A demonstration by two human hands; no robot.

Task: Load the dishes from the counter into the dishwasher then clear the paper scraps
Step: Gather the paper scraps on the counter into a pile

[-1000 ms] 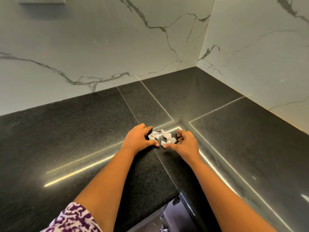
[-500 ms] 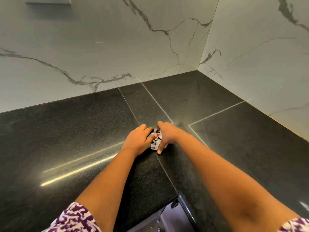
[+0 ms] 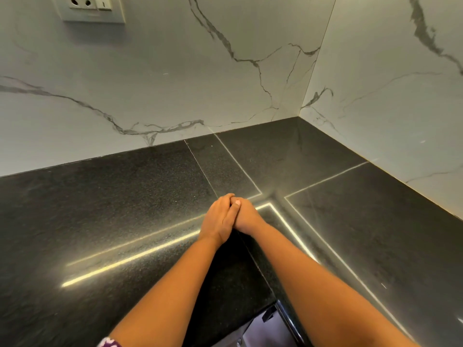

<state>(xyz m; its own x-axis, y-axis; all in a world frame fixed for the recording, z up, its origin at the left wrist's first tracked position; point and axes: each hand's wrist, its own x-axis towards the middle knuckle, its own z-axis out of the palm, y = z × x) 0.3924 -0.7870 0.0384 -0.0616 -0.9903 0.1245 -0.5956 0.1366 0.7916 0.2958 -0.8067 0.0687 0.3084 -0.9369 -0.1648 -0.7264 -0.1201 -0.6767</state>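
My left hand (image 3: 218, 219) and my right hand (image 3: 247, 216) are pressed together on the black granite counter (image 3: 125, 209), near the inner corner of its front edge. They are cupped against each other, fingers meeting at the far side. The paper scraps that lay between them are hidden inside the cupped hands, and none shows on the stone around them. No dishes are in view.
White marble walls (image 3: 175, 83) meet in a corner at the back right. A socket plate (image 3: 91, 8) sits high on the left wall. Below the counter's front edge a grey appliance top (image 3: 263, 331) shows between my forearms.
My hands closed in from both sides of the scattered scraps, swept them into a small heap, and now cover it fully. The view has tilted upward, showing the socket plate.
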